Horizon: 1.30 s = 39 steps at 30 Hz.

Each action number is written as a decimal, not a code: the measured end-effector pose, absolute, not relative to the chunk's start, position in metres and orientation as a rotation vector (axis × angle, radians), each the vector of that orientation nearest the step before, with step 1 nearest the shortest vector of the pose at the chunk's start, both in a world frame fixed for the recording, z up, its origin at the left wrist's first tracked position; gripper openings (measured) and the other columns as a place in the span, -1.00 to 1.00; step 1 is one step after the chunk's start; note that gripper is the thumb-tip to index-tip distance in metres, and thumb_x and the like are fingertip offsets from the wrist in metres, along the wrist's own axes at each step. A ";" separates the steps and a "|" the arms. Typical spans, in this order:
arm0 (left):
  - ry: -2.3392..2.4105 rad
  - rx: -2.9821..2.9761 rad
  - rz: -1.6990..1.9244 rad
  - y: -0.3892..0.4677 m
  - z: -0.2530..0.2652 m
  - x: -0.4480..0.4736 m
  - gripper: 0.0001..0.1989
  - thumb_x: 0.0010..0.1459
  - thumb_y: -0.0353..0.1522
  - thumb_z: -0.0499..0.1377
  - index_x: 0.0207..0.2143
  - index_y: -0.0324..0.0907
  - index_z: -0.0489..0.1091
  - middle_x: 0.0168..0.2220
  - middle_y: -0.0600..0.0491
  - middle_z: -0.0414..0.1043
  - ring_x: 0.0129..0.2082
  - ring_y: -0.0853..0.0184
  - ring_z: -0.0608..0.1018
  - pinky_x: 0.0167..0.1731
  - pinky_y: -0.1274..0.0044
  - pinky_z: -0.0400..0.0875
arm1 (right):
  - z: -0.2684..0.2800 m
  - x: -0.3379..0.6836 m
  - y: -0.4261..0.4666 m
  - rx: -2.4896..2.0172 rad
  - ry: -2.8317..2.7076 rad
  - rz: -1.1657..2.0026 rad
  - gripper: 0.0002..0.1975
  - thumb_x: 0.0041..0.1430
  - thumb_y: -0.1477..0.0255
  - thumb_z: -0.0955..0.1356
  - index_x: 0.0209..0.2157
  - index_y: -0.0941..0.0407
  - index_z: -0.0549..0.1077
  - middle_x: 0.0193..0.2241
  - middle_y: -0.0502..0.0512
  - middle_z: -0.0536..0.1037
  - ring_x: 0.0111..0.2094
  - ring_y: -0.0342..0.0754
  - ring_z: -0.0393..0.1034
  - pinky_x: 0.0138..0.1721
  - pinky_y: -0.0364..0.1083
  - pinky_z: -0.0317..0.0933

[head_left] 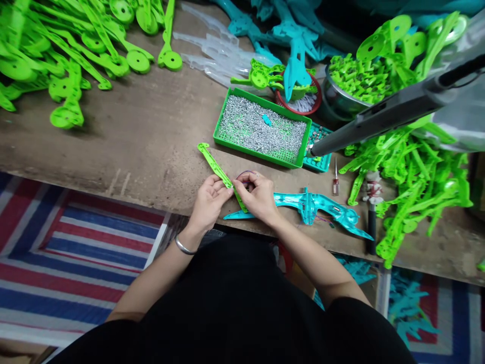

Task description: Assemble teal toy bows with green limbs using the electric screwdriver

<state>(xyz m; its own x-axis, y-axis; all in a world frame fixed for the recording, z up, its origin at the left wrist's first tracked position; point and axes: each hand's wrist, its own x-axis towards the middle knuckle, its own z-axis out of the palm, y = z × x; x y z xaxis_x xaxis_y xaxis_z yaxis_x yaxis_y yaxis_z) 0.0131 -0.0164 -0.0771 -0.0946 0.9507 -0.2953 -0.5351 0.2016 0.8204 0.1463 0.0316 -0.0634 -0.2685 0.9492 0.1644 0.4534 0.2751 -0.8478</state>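
My left hand is closed around a long, narrow green plastic part, which slants up and left from between my hands. On the same part, lower down, the fingertips of my right hand are pinched together. A thin dark wire loops out by my right fingers; its ends are hidden. Under and beside my right hand lies a turquoise bow-shaped plastic shell, its hollow side up, with thin wires in it. The lower tip of the green part reaches over the shell's left end.
A green tray full of screws stands just beyond my hands. Right of it are a screwdriver, a dark-handled tool and a grey pole. Green parts heap up at left and right; a metal bowl stands behind.
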 end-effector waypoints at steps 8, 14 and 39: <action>1.062 0.566 1.377 -0.015 -0.082 0.017 -0.54 -0.02 -0.29 0.41 -0.12 -0.16 0.31 -0.15 -0.02 0.57 -0.07 0.28 0.60 0.06 0.38 0.46 | -0.065 0.145 0.030 -1.284 -1.862 0.875 -0.83 0.19 0.37 0.38 -0.47 0.09 0.48 -0.44 0.03 0.57 -0.46 -0.14 0.36 -0.35 -0.12 0.25; 1.068 0.489 1.386 -0.013 -0.078 0.020 -0.54 -0.08 -0.31 0.44 -0.17 -0.17 0.32 -0.21 0.00 0.58 -0.12 0.26 0.62 -0.03 0.39 0.53 | -0.068 0.145 0.029 -1.292 -1.840 0.844 -0.85 0.16 0.38 0.39 -0.47 0.10 0.50 -0.48 0.02 0.53 -0.51 -0.16 0.34 -0.38 -0.13 0.24; 1.093 0.537 1.287 -0.015 -0.074 0.011 -0.62 -0.03 -0.36 0.39 -0.21 -0.18 0.32 -0.11 -0.05 0.58 -0.16 0.29 0.62 -0.03 0.42 0.48 | -0.044 0.154 0.001 -1.249 -2.405 0.401 -0.73 0.22 0.41 0.29 -0.12 0.10 0.58 -0.32 0.13 0.57 -0.26 0.05 0.33 -0.21 0.05 0.05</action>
